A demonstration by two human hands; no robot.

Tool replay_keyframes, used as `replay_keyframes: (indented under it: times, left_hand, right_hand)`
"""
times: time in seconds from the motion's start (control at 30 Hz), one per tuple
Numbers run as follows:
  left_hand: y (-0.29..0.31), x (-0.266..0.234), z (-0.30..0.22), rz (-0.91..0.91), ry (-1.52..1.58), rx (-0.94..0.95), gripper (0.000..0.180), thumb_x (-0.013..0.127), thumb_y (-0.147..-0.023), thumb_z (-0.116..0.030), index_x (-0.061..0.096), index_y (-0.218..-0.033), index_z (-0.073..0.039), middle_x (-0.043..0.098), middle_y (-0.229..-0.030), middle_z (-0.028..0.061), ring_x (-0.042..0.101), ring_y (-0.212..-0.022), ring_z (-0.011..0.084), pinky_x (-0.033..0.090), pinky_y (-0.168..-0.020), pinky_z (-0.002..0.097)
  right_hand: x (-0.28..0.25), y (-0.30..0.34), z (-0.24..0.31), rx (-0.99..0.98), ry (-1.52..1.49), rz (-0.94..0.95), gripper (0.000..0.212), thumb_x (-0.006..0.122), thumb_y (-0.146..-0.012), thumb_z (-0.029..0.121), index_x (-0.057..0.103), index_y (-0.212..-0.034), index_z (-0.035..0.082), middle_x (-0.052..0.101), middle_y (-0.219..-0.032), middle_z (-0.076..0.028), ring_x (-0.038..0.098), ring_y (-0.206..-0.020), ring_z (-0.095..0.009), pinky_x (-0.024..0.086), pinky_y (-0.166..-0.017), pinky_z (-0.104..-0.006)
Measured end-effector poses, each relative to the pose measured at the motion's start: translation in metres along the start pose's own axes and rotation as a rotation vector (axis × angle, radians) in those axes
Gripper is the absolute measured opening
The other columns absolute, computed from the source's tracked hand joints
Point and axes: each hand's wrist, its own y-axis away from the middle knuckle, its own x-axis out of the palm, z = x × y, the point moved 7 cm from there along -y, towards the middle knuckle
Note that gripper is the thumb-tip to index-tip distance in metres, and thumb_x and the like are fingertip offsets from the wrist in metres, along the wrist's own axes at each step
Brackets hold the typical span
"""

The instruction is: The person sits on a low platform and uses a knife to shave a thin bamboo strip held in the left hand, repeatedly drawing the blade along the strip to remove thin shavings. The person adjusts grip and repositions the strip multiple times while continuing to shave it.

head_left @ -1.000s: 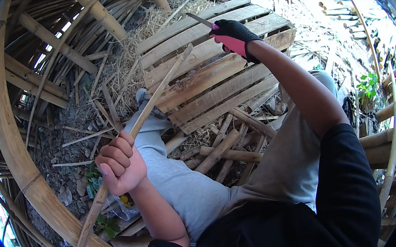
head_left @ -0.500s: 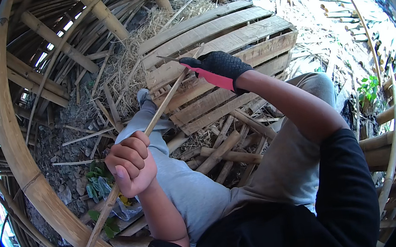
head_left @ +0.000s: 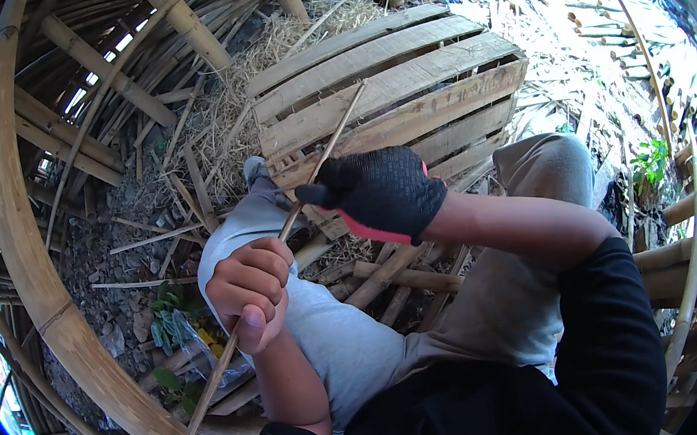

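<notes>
My bare left hand [head_left: 252, 290] is wrapped round a long, thin bamboo strip [head_left: 346, 120], thumb toward me. The strip slants from the lower left up to the slatted wooden pallet. My right hand [head_left: 380, 194], in a black glove with pink sides, is closed against the strip just beyond the left hand. It holds a thin-bladed knife, whose blade shows in the earlier frame; the glove and strip now mostly hide it. The strip's far end lies over the pallet [head_left: 382, 63], with straw-like shavings beside it.
A thick curved bamboo pole [head_left: 43, 287] arches along my left. Bamboo offcuts [head_left: 411, 275] lie between my legs, and a plastic bag [head_left: 214, 362] sits by green leaves. Bamboo posts [head_left: 187, 21] stand at the back left; bamboo rails [head_left: 688, 256] line the right.
My right hand has come down along the strip toward my left hand, its back now turned up. My left hand has shifted slightly right and down, and the strip has tilted steeper.
</notes>
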Motion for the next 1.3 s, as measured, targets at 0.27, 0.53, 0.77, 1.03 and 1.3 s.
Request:
replay_keyframes:
  times: [0.27, 0.53, 0.77, 1.03, 1.3]
  left_hand:
    - [0.002, 0.004, 0.009, -0.045, 0.008, -0.009, 0.061, 0.058, -0.095, -0.026, 0.026, -0.045, -0.015, 0.022, -0.041, -0.0046, 0.023, -0.039, 0.0143, 0.024, -0.051, 0.0328]
    - [0.002, 0.003, 0.001, -0.051, 0.012, -0.014, 0.063, 0.065, -0.096, -0.031, 0.032, -0.047, -0.010, 0.028, -0.043, -0.0015, 0.027, -0.039, 0.0167, 0.026, -0.048, 0.0332]
    - [0.000, -0.003, 0.002, -0.067, 0.022, 0.008, 0.063, 0.059, -0.097, -0.029, 0.025, -0.045, -0.017, 0.022, -0.041, -0.0056, 0.020, -0.039, 0.0120, 0.021, -0.051, 0.0308]
    - [-0.003, -0.004, 0.004, -0.073, 0.024, -0.015, 0.064, 0.058, -0.098, -0.031, 0.024, -0.045, -0.017, 0.022, -0.040, -0.0064, 0.019, -0.039, 0.0116, 0.021, -0.052, 0.0301]
    - [0.001, -0.001, 0.000, -0.023, 0.044, -0.029, 0.064, 0.063, -0.098, -0.030, 0.032, -0.045, -0.012, 0.027, -0.041, -0.0031, 0.028, -0.038, 0.0156, 0.027, -0.048, 0.0331]
  right_hand:
    - [0.005, -0.020, -0.042, -0.067, 0.204, -0.063, 0.039, 0.059, -0.101, 0.045, 0.077, -0.087, 0.014, 0.071, -0.073, -0.012, 0.073, -0.071, -0.033, 0.055, -0.063, -0.0455]
    - [0.010, -0.013, -0.031, -0.126, 0.230, -0.022, 0.042, 0.052, -0.104, 0.047, 0.077, -0.088, 0.018, 0.074, -0.082, -0.012, 0.072, -0.073, -0.033, 0.055, -0.063, -0.0457]
    - [0.011, -0.028, -0.045, -0.102, 0.275, 0.061, 0.037, 0.052, -0.103, 0.047, 0.079, -0.105, 0.023, 0.075, -0.083, -0.012, 0.074, -0.075, -0.033, 0.057, -0.069, -0.0460]
    - [0.000, -0.050, -0.130, 0.015, 0.498, 0.139, 0.032, 0.048, -0.103, 0.034, 0.071, -0.126, 0.033, 0.077, -0.097, -0.010, 0.075, -0.082, -0.031, 0.058, -0.069, -0.0463]
    - [0.003, -0.049, -0.121, 0.031, 0.538, 0.117, 0.031, 0.047, -0.106, 0.030, 0.073, -0.124, 0.032, 0.074, -0.084, -0.009, 0.072, -0.071, -0.031, 0.056, -0.062, -0.0444]
